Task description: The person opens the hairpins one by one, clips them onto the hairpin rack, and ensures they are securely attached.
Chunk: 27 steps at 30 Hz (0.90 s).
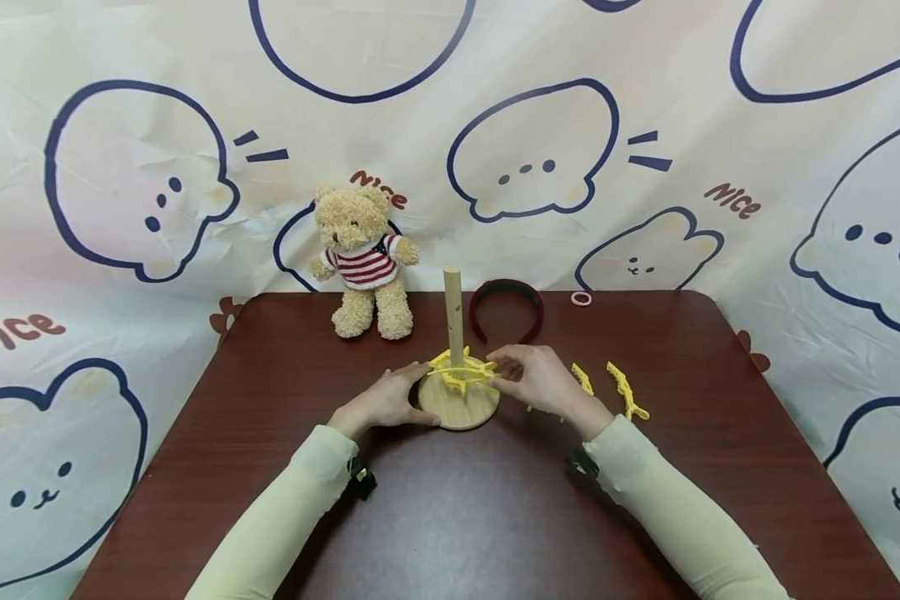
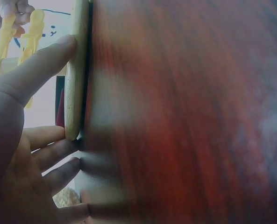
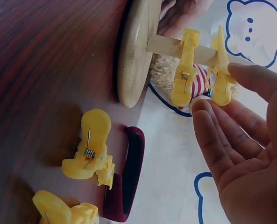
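A wooden stand with a round base (image 1: 459,410) and an upright post (image 1: 453,312) is between the hands. Yellow hair clips (image 1: 461,375) are around the lower post in the head view. My left hand (image 1: 390,402) holds the base's edge (image 2: 74,93), thumb on one side and fingers spread below. My right hand (image 1: 536,379) pinches the end of one yellow clip (image 3: 221,86) between thumb and fingers at the post. Beside it another clip (image 3: 185,74) is on the post, untouched by the fingers in the right wrist view.
More yellow clips (image 1: 626,392) lie on the table (image 1: 450,517) to the right, partly behind my right hand. Behind the stand are a dark red headband (image 1: 537,317) and a small pink ring (image 1: 581,298). A teddy bear (image 1: 365,267) in a striped shirt is at the back left.
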### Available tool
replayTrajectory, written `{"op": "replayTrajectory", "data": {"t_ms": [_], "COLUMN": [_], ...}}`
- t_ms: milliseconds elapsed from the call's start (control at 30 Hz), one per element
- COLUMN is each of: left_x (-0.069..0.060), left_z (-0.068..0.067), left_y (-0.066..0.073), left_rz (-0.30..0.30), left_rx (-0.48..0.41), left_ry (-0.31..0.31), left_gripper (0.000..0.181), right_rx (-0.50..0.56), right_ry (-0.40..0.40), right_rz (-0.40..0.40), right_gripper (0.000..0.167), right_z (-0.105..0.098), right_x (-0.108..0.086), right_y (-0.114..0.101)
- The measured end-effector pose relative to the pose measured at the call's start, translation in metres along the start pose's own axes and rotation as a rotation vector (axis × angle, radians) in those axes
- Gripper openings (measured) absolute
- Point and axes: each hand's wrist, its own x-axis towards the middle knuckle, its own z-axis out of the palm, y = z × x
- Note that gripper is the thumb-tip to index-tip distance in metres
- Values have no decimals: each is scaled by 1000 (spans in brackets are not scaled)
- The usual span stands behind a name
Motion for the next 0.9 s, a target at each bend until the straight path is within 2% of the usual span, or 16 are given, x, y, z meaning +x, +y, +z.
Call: {"op": "replayTrajectory", "data": {"t_ms": [367, 633, 900], "left_x": [1, 0, 1], "left_z": [0, 0, 0], "left_y": [-1, 0, 0], "left_rz": [-9, -3, 0], "left_rx": [-1, -10, -1], "left_ry": [-4, -1, 1], "left_gripper": [102, 101, 101], "right_rx": [8, 28, 29], "right_ry": [-8, 22, 83], "right_rz": [42, 61, 126], "right_gripper": [41, 41, 37], "right_z": [-4, -17, -29], "right_x": [-7, -22, -36], "right_y": [10, 18, 31]}}
